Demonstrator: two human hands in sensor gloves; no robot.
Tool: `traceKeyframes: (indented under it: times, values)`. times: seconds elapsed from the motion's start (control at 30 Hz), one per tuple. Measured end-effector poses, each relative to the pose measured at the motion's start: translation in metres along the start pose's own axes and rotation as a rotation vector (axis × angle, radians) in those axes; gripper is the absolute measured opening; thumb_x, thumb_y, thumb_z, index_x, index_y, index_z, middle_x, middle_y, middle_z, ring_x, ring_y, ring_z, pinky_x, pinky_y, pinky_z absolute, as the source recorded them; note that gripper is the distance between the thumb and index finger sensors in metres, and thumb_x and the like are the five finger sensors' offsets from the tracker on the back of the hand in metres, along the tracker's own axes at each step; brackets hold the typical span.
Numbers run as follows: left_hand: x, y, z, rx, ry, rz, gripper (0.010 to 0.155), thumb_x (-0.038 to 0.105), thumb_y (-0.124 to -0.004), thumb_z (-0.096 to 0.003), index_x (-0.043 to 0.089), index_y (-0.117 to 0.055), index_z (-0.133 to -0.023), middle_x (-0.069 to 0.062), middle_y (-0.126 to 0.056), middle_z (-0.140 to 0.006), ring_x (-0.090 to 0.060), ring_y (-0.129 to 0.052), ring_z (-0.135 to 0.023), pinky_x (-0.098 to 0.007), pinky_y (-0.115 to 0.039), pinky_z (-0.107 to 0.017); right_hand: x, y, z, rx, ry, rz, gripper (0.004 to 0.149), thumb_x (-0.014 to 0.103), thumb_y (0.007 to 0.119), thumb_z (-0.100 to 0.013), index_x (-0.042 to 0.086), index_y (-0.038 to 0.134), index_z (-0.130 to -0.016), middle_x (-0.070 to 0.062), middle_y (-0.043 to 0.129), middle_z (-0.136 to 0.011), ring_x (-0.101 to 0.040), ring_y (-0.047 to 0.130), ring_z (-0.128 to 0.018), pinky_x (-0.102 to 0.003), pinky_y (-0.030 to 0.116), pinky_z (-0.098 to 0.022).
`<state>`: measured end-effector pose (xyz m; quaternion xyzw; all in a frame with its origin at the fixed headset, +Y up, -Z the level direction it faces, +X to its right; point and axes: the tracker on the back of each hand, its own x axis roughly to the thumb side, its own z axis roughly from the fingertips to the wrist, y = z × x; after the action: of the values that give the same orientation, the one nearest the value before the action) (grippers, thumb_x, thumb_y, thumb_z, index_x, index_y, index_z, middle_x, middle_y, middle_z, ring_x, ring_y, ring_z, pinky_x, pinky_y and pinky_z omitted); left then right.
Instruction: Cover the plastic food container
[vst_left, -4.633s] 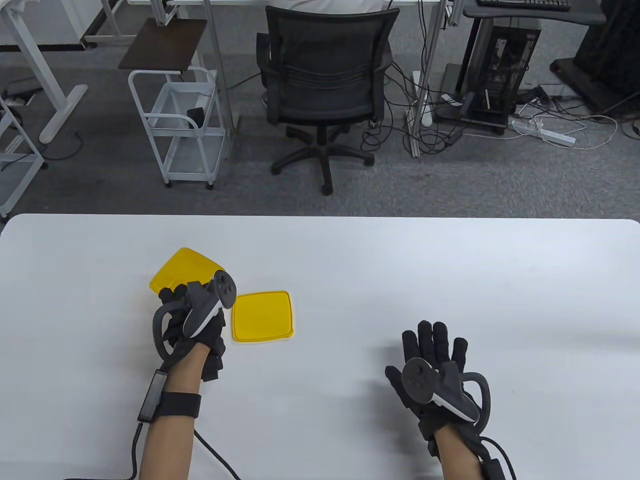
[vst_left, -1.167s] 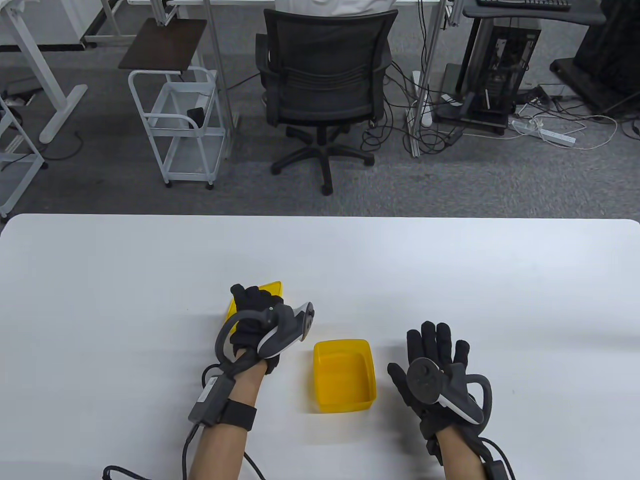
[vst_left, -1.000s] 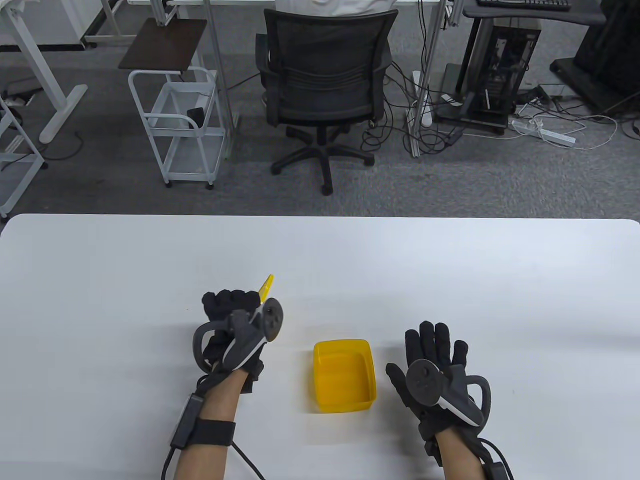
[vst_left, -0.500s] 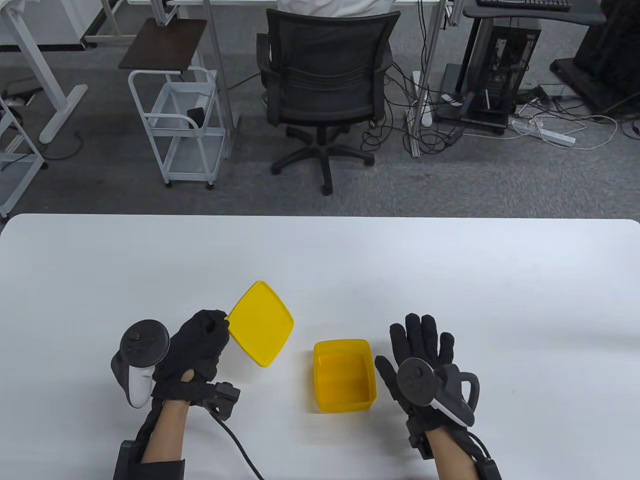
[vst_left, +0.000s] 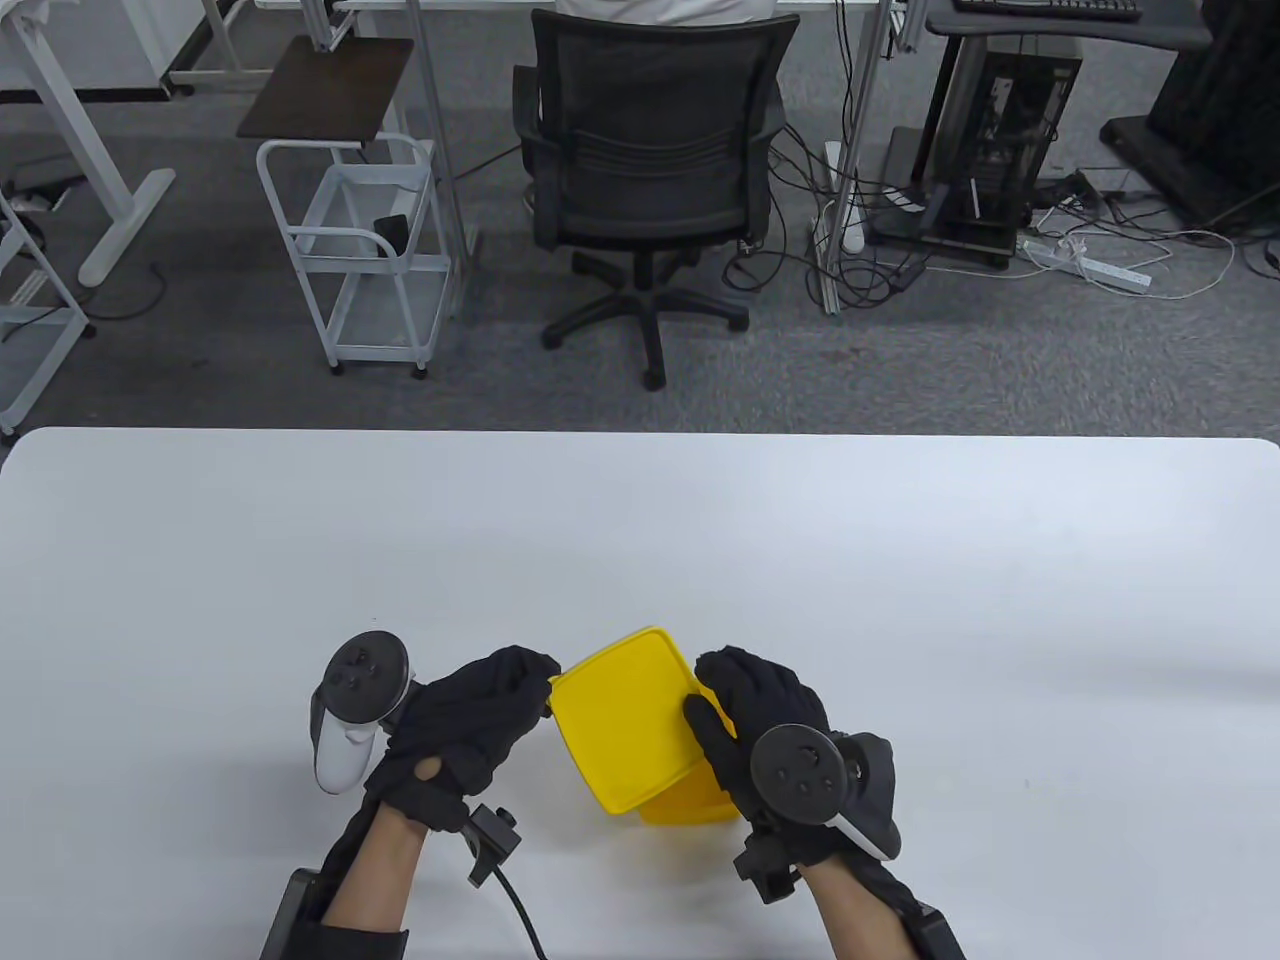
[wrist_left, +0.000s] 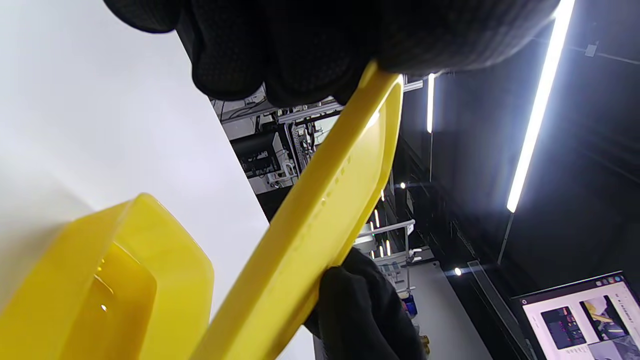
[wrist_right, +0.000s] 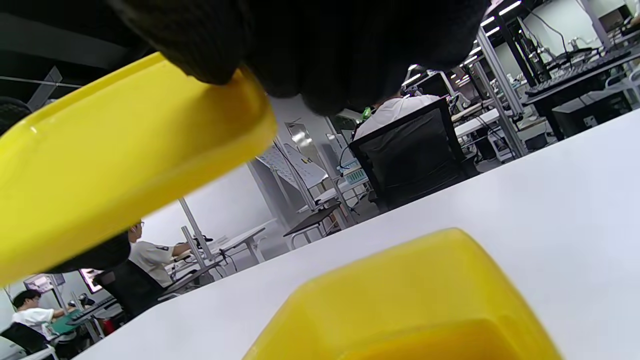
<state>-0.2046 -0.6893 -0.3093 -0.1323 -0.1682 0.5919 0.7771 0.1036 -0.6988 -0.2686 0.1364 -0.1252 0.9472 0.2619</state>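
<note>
The yellow lid (vst_left: 625, 715) hangs above the open yellow container (vst_left: 690, 805), which stands on the white table and is mostly hidden under it. My left hand (vst_left: 475, 715) grips the lid's left edge and my right hand (vst_left: 745, 705) grips its right edge. The left wrist view shows the lid (wrist_left: 320, 210) tilted above the container (wrist_left: 100, 290), clear of its rim. The right wrist view shows the lid (wrist_right: 115, 165) held above the container (wrist_right: 415, 300) with a gap between them.
The white table (vst_left: 900, 560) has its far edge at mid-frame. A black office chair (vst_left: 650, 170) and a white trolley (vst_left: 350, 260) stand on the floor beyond it. A cable (vst_left: 520, 900) trails from my left wrist.
My left hand picked the lid up off the table and carried it right, over the container. My right hand left the table and took hold of the lid's right edge.
</note>
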Motion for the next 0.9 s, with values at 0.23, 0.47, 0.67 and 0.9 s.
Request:
traceKeyframes:
  times: [0.23,0.47,0.67,0.9]
  values:
    - [0.009,-0.009,0.002,0.040,0.021,-0.182,0.044,0.037,-0.069,-0.0599,0.013,-0.069,-0.096,-0.010,-0.083,-0.089,-0.036,-0.069,-0.096,-0.070,-0.041,-0.080,-0.007,-0.003,0.003,0.011,-0.008,-0.026,0.041,0.038,0.075,-0.062,0.008,0.078,-0.090,-0.015,0.089,-0.085,-0.035,0.090,-0.069,-0.046,0.077,-0.060]
    - [0.034,-0.027,0.021,0.066,0.122,-0.836,0.070,0.051,-0.057,-0.0615,0.013,-0.042,-0.118,-0.023,-0.043,-0.128,-0.050,-0.038,-0.117,-0.073,-0.031,-0.082,-0.018,-0.010,0.005,0.012,0.162,-0.079,0.041,0.037,0.075,-0.062,0.004,0.080,-0.086,-0.017,0.090,-0.078,-0.036,0.091,-0.062,-0.047,0.079,-0.054]
    - [0.013,-0.048,0.020,-0.030,0.243,-1.096,0.088,0.067,-0.050,-0.0563,0.019,-0.014,-0.120,-0.021,0.000,-0.128,-0.055,0.006,-0.111,-0.077,-0.010,-0.076,-0.025,-0.006,0.004,0.072,0.309,-0.044,0.042,0.037,0.076,-0.062,0.002,0.081,-0.084,-0.019,0.091,-0.074,-0.035,0.092,-0.057,-0.047,0.079,-0.051]
    - [-0.019,-0.050,0.010,-0.112,0.366,-1.124,0.092,0.069,-0.047,-0.0553,0.015,-0.006,-0.117,-0.024,0.006,-0.125,-0.055,0.012,-0.107,-0.078,-0.007,-0.074,-0.031,0.018,0.000,0.179,0.419,0.011,0.042,0.036,0.077,-0.062,0.000,0.082,-0.083,-0.020,0.092,-0.072,-0.036,0.092,-0.055,-0.048,0.079,-0.049]
